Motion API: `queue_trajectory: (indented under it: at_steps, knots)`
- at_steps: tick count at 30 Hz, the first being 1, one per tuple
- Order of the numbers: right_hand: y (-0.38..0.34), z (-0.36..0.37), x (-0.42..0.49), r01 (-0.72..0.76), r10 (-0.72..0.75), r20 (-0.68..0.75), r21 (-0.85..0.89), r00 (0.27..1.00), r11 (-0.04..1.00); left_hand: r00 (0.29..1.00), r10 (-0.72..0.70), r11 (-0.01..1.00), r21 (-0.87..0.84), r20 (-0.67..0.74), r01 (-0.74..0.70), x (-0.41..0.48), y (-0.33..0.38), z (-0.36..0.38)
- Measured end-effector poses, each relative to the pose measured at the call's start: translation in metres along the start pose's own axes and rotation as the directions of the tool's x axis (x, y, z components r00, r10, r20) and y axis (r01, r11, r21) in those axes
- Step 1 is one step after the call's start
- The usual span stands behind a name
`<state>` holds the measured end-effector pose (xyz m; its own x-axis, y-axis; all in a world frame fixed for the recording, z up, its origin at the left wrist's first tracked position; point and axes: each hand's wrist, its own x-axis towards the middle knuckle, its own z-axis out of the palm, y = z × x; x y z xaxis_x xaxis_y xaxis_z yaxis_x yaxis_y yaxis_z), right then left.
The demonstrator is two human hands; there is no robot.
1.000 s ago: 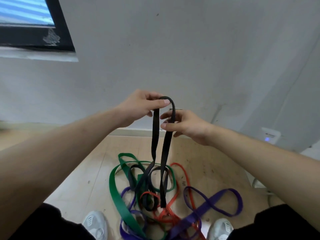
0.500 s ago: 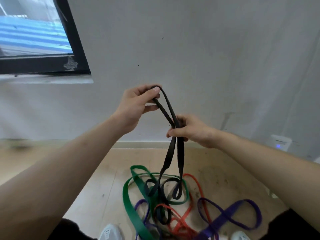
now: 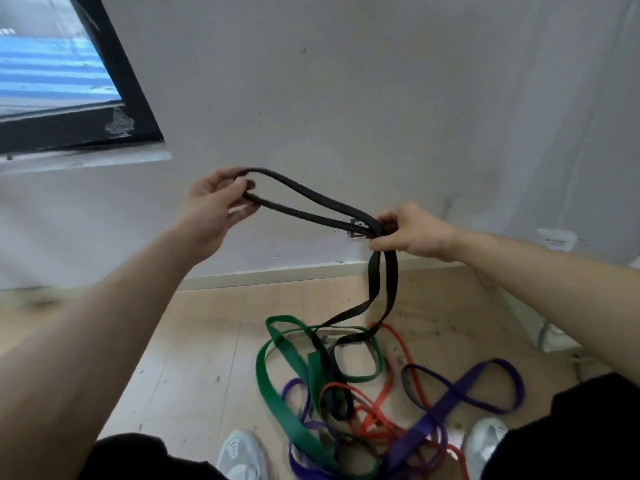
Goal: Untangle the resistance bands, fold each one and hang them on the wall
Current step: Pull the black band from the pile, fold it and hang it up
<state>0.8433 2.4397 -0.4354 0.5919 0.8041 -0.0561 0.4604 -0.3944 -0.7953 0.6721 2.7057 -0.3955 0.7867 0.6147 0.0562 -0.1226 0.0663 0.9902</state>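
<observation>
Pinching the black band (image 3: 392, 278) in my left hand (image 3: 211, 206) and right hand (image 3: 412, 233), I'd say barely started: its tail lies tangled with the green band (image 3: 272, 396), red band (image 3: 403, 351) and purple band (image 3: 460, 389); none hung.

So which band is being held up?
The black band, gripped by the left hand and right hand; the green band, red band and purple band lie on the floor.

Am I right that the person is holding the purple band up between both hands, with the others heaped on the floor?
Not quite: the head view shows the black band held between the left hand and the right hand. The purple band lies heaped with the others on the floor.
</observation>
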Motion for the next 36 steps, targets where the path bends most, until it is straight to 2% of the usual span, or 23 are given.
queue_trajectory:
  at_steps: [3, 6, 9, 11, 17, 20, 28, 32, 36]
  knots:
    - [0.000, -0.011, -0.006, 0.030, -0.030, -0.011, 0.039, 0.999, 0.999, 0.990, -0.115, 0.962, 0.257, 0.080, 0.091, -0.002, -0.019, -0.013]
    - [-0.004, -0.018, -0.006, 0.064, -0.063, -0.026, 0.050, 0.998, 0.997, 0.965, -0.191, 0.836, 0.545, 0.179, 0.064, -0.008, -0.031, -0.015]
    - [-0.010, -0.014, -0.007, 0.094, -0.092, -0.033, 0.045, 0.995, 0.995, 0.921, -0.269, 0.721, 0.693, 0.282, -0.002, -0.012, -0.036, -0.006]
    - [-0.015, -0.010, -0.009, 0.131, -0.131, -0.036, 0.010, 0.991, 0.991, 0.904, -0.260, 0.682, 0.727, 0.340, -0.077, -0.014, -0.035, 0.010]
    - [-0.026, 0.001, -0.007, 0.202, -0.209, -0.038, -0.137, 0.977, 0.970, 0.834, -0.151, 0.759, 0.603, 0.530, -0.246, -0.021, -0.031, 0.069]
    - [-0.026, 0.000, -0.006, 0.214, -0.222, -0.047, -0.136, 0.974, 0.967, 0.813, -0.124, 0.764, 0.578, 0.568, -0.288, -0.022, -0.042, 0.084]
    - [-0.017, 0.004, 0.001, 0.187, -0.190, -0.022, -0.115, 0.981, 0.976, 0.838, 0.027, 0.739, 0.554, 0.544, -0.383, -0.018, -0.033, 0.092]
    - [-0.001, 0.018, 0.008, 0.093, -0.089, 0.052, -0.072, 0.995, 0.993, 0.865, 0.137, 0.803, 0.457, 0.482, -0.382, -0.018, -0.021, 0.092]
    - [0.014, 0.019, 0.018, 0.013, -0.015, 0.054, 0.033, 0.998, 0.999, 0.920, 0.194, 0.884, 0.347, 0.340, -0.314, -0.012, -0.010, 0.080]
